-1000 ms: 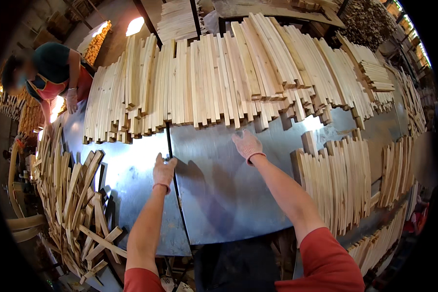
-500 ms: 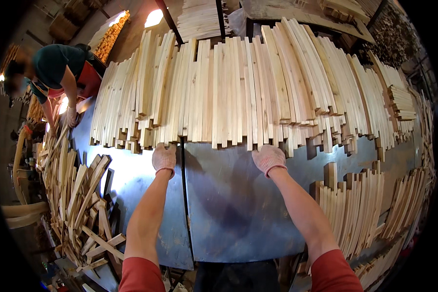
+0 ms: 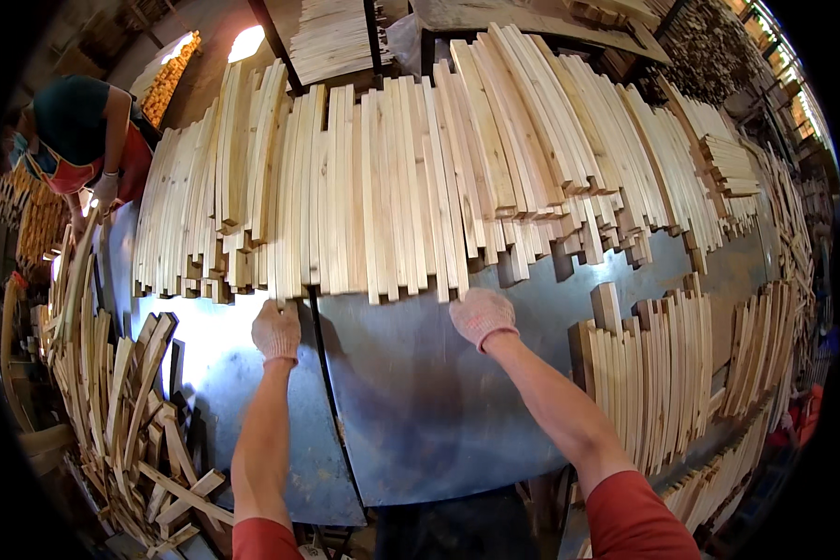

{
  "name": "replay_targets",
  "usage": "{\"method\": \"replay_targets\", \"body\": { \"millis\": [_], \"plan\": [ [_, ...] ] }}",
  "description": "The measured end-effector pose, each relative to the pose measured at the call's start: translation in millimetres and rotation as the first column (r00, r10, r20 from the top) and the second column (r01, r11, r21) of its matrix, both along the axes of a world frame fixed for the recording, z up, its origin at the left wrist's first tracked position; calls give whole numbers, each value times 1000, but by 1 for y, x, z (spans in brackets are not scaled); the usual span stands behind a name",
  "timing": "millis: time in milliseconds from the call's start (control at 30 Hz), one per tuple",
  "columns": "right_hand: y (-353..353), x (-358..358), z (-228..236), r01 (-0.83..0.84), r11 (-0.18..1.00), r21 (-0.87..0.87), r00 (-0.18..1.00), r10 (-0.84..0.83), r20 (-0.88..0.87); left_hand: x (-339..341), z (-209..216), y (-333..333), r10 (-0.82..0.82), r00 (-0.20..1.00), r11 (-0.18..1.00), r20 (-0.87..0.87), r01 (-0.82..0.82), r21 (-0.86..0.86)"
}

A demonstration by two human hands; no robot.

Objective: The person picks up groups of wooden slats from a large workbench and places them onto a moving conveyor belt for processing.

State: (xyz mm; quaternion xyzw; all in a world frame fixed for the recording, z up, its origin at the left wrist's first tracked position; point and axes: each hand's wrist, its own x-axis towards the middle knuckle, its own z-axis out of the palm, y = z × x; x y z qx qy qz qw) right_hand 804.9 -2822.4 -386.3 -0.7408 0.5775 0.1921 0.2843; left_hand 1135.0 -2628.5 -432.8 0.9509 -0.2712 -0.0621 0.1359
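Note:
A wide row of pale wooden strips (image 3: 345, 205) lies side by side on the metal-topped table (image 3: 420, 401), their near ends uneven. My left hand (image 3: 277, 331), in a knitted glove, is closed at the near end of a strip, left of the dark seam in the tabletop. Further right, my gloved right hand (image 3: 483, 315) has its fingers curled at the end of another strip. Between the hands, several strip ends jut out nearer to me than those on the right. My fingertips are partly hidden behind the gloves.
Shorter strips (image 3: 649, 373) stand in stacked rows at the right. A loose heap of wood offcuts (image 3: 159, 420) lies at the left. Beyond it a co-worker (image 3: 84, 131) in a dark top and red apron bends over the table's far left end. More stacked strips (image 3: 336, 42) lie behind.
Strips between my hands have come toward me, and a step shows against those on the right. Both hands have drawn back slightly with them. The whole view has shifted.

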Motion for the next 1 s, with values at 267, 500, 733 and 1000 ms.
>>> {"method": "replay_targets", "body": {
  "millis": [267,500,733,1000],
  "plan": [
    [161,-85,17,8,987,158,1000,-4,-27,-93,13,184,-27,999,996,-37,23,-86],
    [249,-148,40,-143,910,389,976,195,-96,-153,63,295,93,932,995,-349,-79,55],
    [170,-152,24,13,999,43,914,-29,405,-82,59,302,-9,958,997,-288,-11,-70],
    [133,-82,-86,434,901,-3,556,-265,788,-26,-16,168,-241,953,970,-185,241,-24]
  ]
}}
